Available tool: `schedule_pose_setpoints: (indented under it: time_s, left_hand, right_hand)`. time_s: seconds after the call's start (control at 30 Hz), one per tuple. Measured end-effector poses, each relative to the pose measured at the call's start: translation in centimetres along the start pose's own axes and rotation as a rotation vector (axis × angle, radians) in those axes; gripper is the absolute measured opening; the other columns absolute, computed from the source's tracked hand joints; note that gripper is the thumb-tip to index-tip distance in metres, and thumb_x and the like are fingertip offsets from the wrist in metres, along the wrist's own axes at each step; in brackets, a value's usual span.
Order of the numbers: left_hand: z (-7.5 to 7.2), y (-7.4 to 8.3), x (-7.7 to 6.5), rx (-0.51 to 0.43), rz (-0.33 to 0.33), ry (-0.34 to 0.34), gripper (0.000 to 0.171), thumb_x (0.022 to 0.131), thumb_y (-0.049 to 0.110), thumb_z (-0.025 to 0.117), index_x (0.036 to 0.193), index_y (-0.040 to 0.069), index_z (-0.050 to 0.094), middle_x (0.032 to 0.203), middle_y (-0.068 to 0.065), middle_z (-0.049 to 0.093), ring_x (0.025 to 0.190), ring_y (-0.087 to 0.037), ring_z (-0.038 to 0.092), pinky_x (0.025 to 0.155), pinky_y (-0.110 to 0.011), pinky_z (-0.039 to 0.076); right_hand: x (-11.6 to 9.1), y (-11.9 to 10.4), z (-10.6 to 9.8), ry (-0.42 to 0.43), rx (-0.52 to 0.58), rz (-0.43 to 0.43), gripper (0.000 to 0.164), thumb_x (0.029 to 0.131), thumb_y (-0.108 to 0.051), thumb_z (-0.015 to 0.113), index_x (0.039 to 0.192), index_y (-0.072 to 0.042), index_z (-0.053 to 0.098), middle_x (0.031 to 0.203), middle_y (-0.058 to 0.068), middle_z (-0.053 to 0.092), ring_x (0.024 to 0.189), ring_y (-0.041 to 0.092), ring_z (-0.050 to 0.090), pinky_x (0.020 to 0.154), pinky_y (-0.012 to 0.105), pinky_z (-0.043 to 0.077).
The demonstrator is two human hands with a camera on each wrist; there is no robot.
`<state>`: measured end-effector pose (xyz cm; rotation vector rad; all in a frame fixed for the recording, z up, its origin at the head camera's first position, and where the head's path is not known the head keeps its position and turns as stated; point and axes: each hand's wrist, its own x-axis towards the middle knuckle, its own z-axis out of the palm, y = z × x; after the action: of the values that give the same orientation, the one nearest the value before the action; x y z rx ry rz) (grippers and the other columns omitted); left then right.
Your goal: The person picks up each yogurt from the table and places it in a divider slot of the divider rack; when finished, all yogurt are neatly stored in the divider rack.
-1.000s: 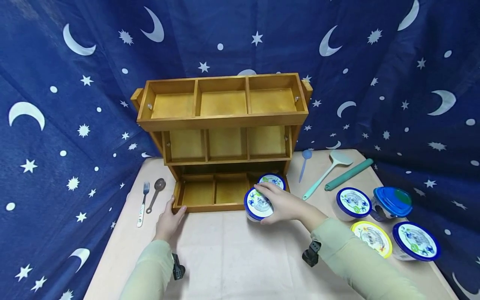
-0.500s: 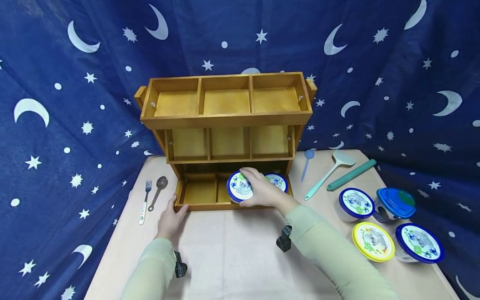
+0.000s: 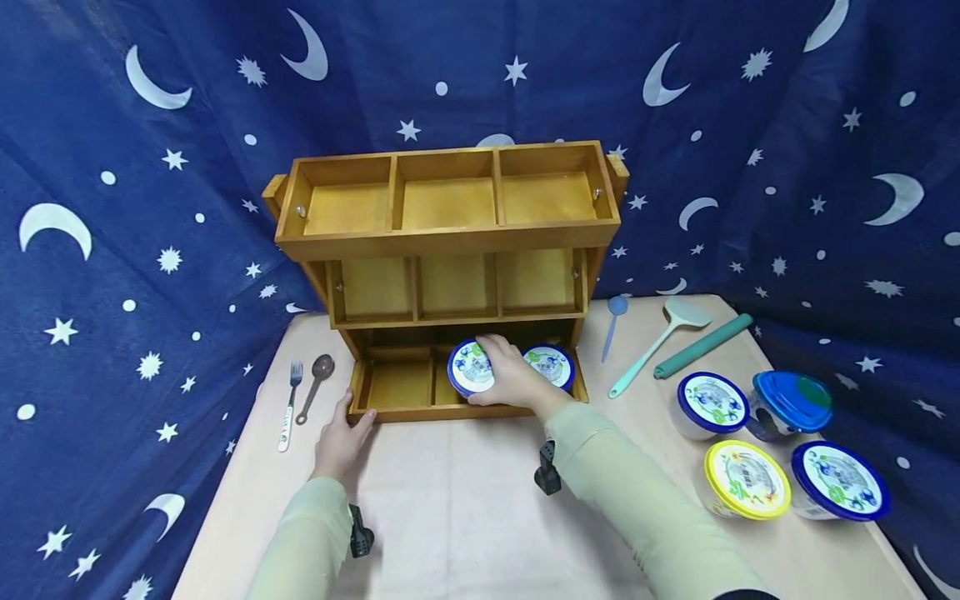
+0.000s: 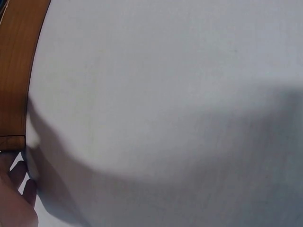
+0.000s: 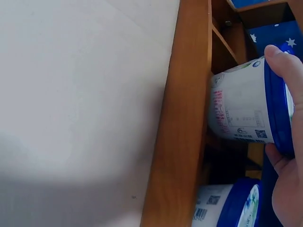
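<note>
A wooden three-tier rack with divided compartments stands at the back of the table. My right hand grips a white tub with a blue lid from its right side, thumb and fingers round the lid rim. In the right wrist view this tub sits behind the rack's front board, over the bottom tier's middle compartment. A second blue-lidded tub stands in the right compartment. My left hand holds the bottom tier's front left corner, thumb on the front and fingers along the side.
A fork and a brown spoon lie left of the rack. On the right lie a blue spoon, a pale green spatula and a green rod. Several lidded tubs, one with a yellow lid, stand at the front right.
My right hand has carried the tub left and back, from in front of the rack's right side to the middle compartment. The left hand has stayed at the corner.
</note>
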<state>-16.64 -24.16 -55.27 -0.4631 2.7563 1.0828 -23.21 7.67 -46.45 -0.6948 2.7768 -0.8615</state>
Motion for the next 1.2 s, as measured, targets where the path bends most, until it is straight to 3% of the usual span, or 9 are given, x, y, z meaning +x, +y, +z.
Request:
schedule_pose_setpoints:
  time_s: [0.27, 0.7, 0.93, 1.2]
  left_hand:
    - [-0.1, 0.1, -0.1, 0.007, 0.007, 0.002, 0.079, 0.091, 0.058, 0.045, 0.152, 0.02, 0.011, 0.147, -0.026, 0.028, 0.127, -0.052, 0.031, 0.1, -0.063, 0.025]
    - [0.3, -0.4, 0.3, 0.003, 0.015, 0.041, 0.078, 0.09, 0.059, 0.047, 0.151, 0.021, 0.017, 0.146, -0.022, 0.033, 0.126, -0.05, 0.034, 0.1, -0.065, 0.024]
    - [0.5, -0.6, 0.4, -0.006, 0.015, 0.041, 0.077, 0.09, 0.057, 0.049, 0.151, 0.023, 0.017, 0.147, -0.021, 0.033, 0.126, -0.049, 0.034, 0.099, -0.065, 0.023]
    - [0.2, -0.2, 0.2, -0.004, 0.005, 0.028, 0.076, 0.091, 0.056, 0.048, 0.151, 0.023, 0.015, 0.149, -0.019, 0.03, 0.128, -0.049, 0.031, 0.101, -0.065, 0.021]
  right_hand:
    - [1.1, 0.3, 1.9, 0.051, -0.023, -0.004, 0.103, 0.065, -0.04, 0.084, 0.145, -0.006, 0.029, 0.146, 0.015, 0.029, 0.128, 0.036, 0.034, 0.104, 0.046, 0.032]
    - [1.4, 0.3, 3.4, 0.026, -0.042, 0.053, 0.098, 0.069, -0.042, 0.081, 0.145, -0.004, 0.031, 0.147, 0.015, 0.026, 0.13, 0.037, 0.033, 0.105, 0.047, 0.031]
    - [1.3, 0.0, 3.1, 0.009, -0.004, 0.058, 0.092, 0.071, -0.036, 0.082, 0.142, 0.0, 0.036, 0.147, 0.02, 0.023, 0.128, 0.037, 0.038, 0.104, 0.045, 0.033]
    - [1.5, -0.1, 2.7, -0.051, -0.059, 0.091, 0.093, 0.072, -0.041, 0.08, 0.145, -0.007, 0.033, 0.149, 0.02, 0.022, 0.133, 0.037, 0.031, 0.106, 0.046, 0.03]
